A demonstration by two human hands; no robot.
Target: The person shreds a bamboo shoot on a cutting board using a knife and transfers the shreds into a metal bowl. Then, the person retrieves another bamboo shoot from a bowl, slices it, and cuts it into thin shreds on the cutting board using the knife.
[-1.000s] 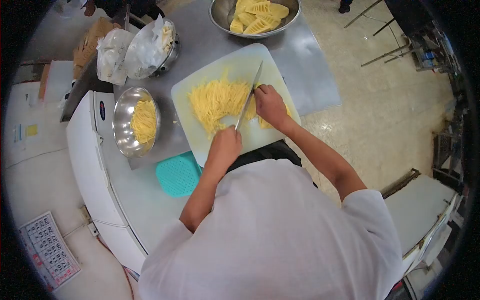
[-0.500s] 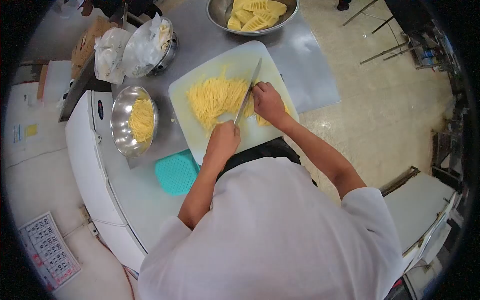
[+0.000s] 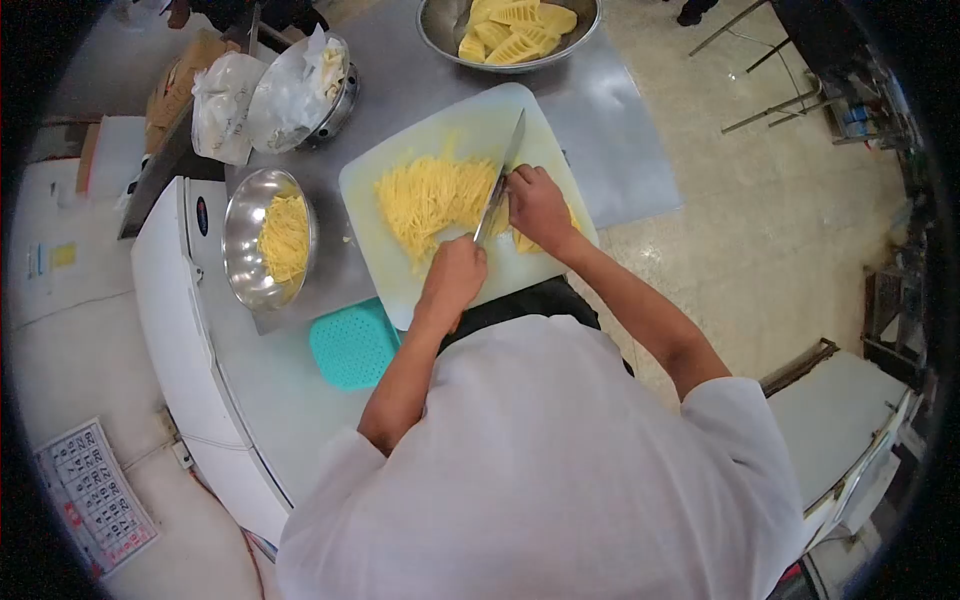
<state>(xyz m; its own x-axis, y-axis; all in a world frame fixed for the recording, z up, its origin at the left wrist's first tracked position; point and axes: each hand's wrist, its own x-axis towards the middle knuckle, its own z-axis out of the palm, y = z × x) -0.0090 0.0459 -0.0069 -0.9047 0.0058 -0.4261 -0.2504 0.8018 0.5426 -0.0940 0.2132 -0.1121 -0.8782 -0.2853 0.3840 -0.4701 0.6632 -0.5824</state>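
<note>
My left hand (image 3: pixel 455 272) is wrapped around the handle of a knife (image 3: pixel 490 208), whose blade points away from me across a pale cutting board (image 3: pixel 385 285). Beside the blade, my right hand (image 3: pixel 537 205) has its fingers curled over pieces of yellow bamboo shoot (image 3: pixel 524 242), which it partly hides. Left of the blade lies a wide heap of bamboo shoot strips (image 3: pixel 430 200). The blade rests right at the heap's edge, close to my right fingertips.
A steel bowl (image 3: pixel 238 235) with cut strips stands left of the board. Beyond the board, another steel bowl (image 3: pixel 432 40) holds large bamboo shoot pieces. A turquoise perforated basket (image 3: pixel 350 348) sits near my left forearm. Plastic bags (image 3: pixel 225 105) lie at the back left.
The knife blade has shifted and tilted slightly beside my right fingers, and my left hand has moved a little up and right. My right hand stays nearly in place.
</note>
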